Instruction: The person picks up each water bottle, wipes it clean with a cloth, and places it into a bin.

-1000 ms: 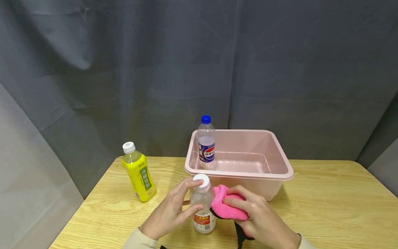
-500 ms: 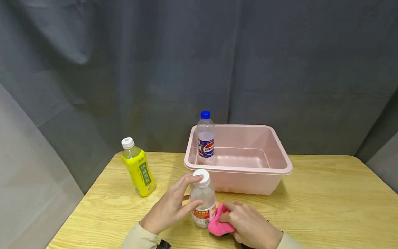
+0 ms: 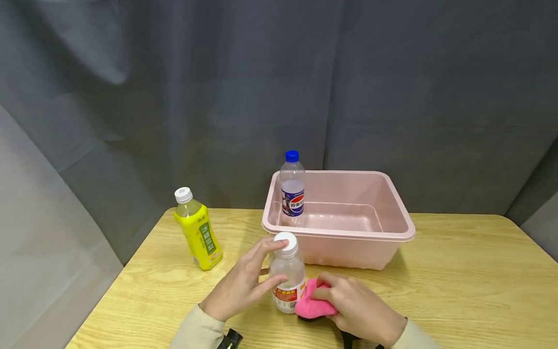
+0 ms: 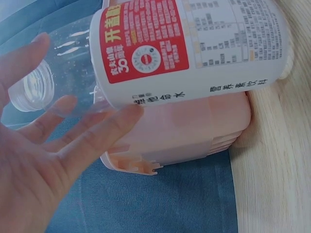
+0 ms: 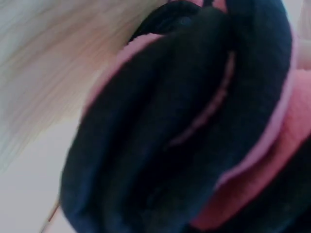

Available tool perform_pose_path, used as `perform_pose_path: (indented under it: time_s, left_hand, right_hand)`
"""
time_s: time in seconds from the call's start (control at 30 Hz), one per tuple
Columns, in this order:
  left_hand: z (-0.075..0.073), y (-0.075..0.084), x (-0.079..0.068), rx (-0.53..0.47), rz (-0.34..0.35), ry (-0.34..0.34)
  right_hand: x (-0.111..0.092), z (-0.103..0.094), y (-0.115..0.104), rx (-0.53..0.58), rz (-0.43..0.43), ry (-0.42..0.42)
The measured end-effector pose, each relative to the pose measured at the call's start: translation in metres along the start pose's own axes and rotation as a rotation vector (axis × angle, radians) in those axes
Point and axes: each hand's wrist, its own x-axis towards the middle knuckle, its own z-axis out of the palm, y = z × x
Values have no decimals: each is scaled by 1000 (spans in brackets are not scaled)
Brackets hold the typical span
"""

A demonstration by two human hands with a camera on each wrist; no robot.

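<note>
A clear bottle with a white cap and a white-and-red label (image 3: 287, 274) stands upright on the table. My left hand (image 3: 246, 278) holds it by the upper part, with the thumb on the near side and a finger over the cap's edge. In the left wrist view its label (image 4: 146, 53) shows large, and the left hand (image 4: 53, 136) spreads around the shoulder. A pink cloth (image 3: 316, 303) with a black side (image 5: 146, 126) is bunched in my right hand (image 3: 357, 308). The cloth is right at the bottle's lower right side. Folds of cloth fill the right wrist view, where that hand is hidden.
Behind the bottle is a pink plastic basin (image 3: 348, 249). A blue-capped Pepsi bottle (image 3: 292, 189) stands at the basin's left end. To the left on the wooden table (image 3: 457, 281) stands a yellow-labelled drink bottle (image 3: 198, 235). A dark curtain (image 3: 244, 106) hangs behind.
My right hand has brought the cloth down from the bottle's shoulder to its lower label, then slightly up again. The left hand keeps its hold. The head view has tilted slightly.
</note>
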Motion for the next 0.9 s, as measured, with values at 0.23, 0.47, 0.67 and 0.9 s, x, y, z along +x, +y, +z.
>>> perform_pose_path:
  time_s: [0.23,0.47,0.67,0.9]
  left_hand:
    - [-1,1,3,6,1,-9]
    - [-1,0,1,-9,-20,-21]
    - [1,0,-1,-9,-17,-20]
    - [0,2,1,9,1,-11]
  right_hand:
    - [4,-8,-2,-52,-43,159]
    - [9,-22,-8,25,-45,322]
    - [10,-30,-12,208,-9,566]
    - [13,-27,-14,282,-43,711]
